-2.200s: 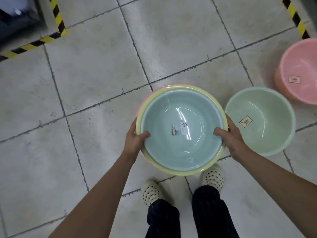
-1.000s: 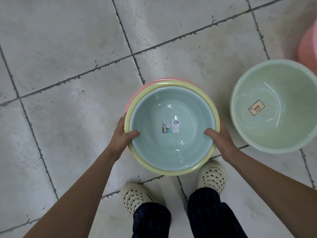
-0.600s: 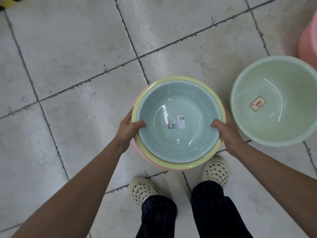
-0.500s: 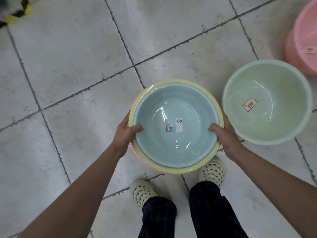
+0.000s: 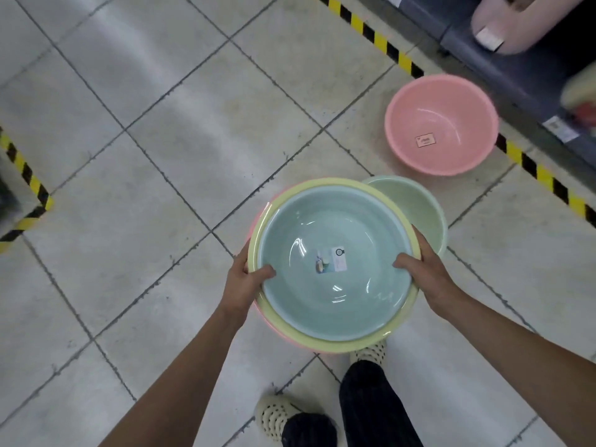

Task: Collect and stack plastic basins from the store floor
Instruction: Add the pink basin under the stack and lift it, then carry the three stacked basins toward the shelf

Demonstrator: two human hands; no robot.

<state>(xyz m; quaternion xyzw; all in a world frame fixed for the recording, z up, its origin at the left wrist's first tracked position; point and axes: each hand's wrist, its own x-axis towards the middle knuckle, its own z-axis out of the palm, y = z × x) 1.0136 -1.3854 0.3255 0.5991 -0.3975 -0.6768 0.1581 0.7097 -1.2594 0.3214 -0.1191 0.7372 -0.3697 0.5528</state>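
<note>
Left hand (image 5: 245, 279): grip closed on the near-left rim of the stack, thumb hooked over the edge and lying inside the top basin, fingers hidden beneath.
Right hand (image 5: 425, 272): same grip on the near-right rim, thumb inside, fingers wrapped round the outside.

Held item: three nested round plastic basins, carried level above the floor in front of the person's legs.
- Top: pale blue round plastic basin (image 5: 354, 301), glossy, with curved glare streaks and a small rectangular paper label (image 5: 330, 260) at the centre of its bottom.
- Middle: pale yellow round plastic basin (image 5: 338, 345), seen only as a smooth rim band.
- Bottom: pink plastic basin (image 5: 262, 208), a thin sliver at the left edge.

On the floor: a pale green round plastic basin (image 5: 419, 208) sits just behind the stack on the right, partly covered by it; whether they touch I cannot tell. A salmon-pink round plastic basin (image 5: 442, 124) with a label stands further off, near the shelving.

Surface: floor of large off-white square tiles (image 5: 161, 156), scuffed, with dark chipped grout lines. Yellow-and-black striped hazard tape (image 5: 371, 30) runs along the foot of a dark grey shelf unit (image 5: 516, 69) on the upper right; a second strip turns a corner at the left edge.

Below: cream perforated clogs (image 5: 277, 414), dark trousers (image 5: 377, 404).
</note>
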